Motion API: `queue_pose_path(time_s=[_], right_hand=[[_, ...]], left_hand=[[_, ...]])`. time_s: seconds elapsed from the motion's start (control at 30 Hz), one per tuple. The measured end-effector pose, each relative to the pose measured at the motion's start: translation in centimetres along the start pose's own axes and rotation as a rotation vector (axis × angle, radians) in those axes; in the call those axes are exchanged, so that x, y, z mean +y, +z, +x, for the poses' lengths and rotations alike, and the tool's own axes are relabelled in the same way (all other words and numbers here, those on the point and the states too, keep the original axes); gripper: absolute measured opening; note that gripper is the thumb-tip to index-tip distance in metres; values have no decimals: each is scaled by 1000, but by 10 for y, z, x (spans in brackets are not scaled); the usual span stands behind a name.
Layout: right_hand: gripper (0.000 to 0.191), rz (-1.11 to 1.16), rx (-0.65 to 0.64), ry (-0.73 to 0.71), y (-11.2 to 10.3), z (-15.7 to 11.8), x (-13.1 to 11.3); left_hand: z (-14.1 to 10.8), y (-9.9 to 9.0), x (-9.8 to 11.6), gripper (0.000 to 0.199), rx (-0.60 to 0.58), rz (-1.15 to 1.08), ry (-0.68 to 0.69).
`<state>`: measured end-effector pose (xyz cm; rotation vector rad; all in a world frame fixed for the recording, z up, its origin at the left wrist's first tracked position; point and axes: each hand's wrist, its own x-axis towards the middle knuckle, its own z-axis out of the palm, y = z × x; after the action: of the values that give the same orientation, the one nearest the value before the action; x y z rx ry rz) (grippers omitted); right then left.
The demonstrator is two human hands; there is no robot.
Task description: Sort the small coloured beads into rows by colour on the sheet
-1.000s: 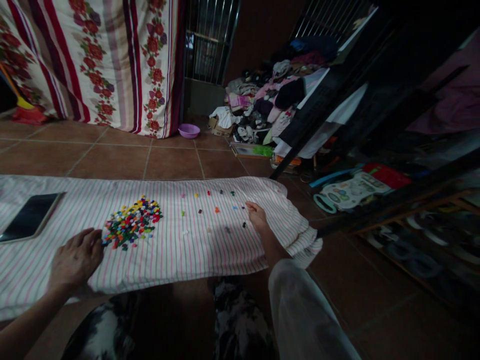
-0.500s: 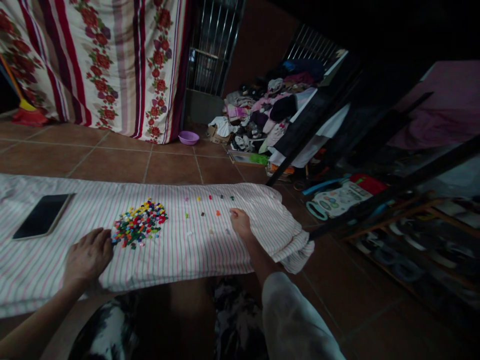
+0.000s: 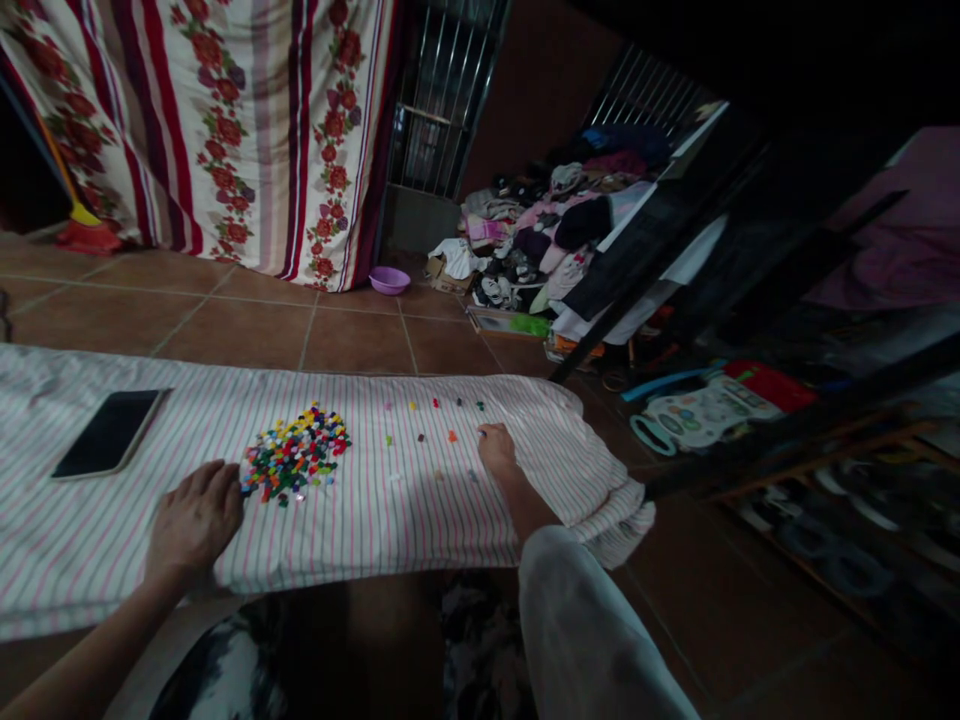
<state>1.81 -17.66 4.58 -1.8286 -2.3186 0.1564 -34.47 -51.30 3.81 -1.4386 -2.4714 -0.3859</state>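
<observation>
My left hand (image 3: pixel 196 515) lies flat on the striped cloth (image 3: pixel 360 545), palm down, its fingertips at the near left edge of a heap of small coloured plastic pieces (image 3: pixel 294 455). To the right of the heap, several single pieces are laid out apart in rough rows, among them a red piece (image 3: pixel 436 403), an orange piece (image 3: pixel 452 436) and a dark green piece (image 3: pixel 481 405). At the right end of the middle row my right hand (image 3: pixel 498 452) has thumb and finger pinched near the cloth. A tiny dark bluish piece (image 3: pixel 482 432) shows at its fingertips.
A phone (image 3: pixel 111 433) lies on the cloth left of the heap. Beyond the cloth are a purple basin (image 3: pixel 389 280), a pile of clothes (image 3: pixel 551 215) and a floral curtain (image 3: pixel 262 140). A dark slanted pole (image 3: pixel 637 300) and a toy panel (image 3: pixel 694 412) stand to the right.
The whole view has shifted slightly, so everything sits farther right. My right hand stays by the same spot, and a bluish piece now shows at its fingertips. My left hand stays beside the heap.
</observation>
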Motion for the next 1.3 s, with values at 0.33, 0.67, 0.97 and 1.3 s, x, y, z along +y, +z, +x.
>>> queue_pose_path(time_s=[0.33,0.67,0.97,1.3], right_hand=[[28,-43,-57,43,-3,4,-4],[32,-48,-83,26,-6,3,-5],[28,-47,-136,-57,-12,-2,-19],[29,-61,-137,-6,-13,-6,-21]], left_hand=[[0,-3,1,46,-4,-21,4],[1,1,-2,44,8,-42,23],[1,-1,0,43,-1,-35,-8],[1,-5,2,44,-30,-32,-10]])
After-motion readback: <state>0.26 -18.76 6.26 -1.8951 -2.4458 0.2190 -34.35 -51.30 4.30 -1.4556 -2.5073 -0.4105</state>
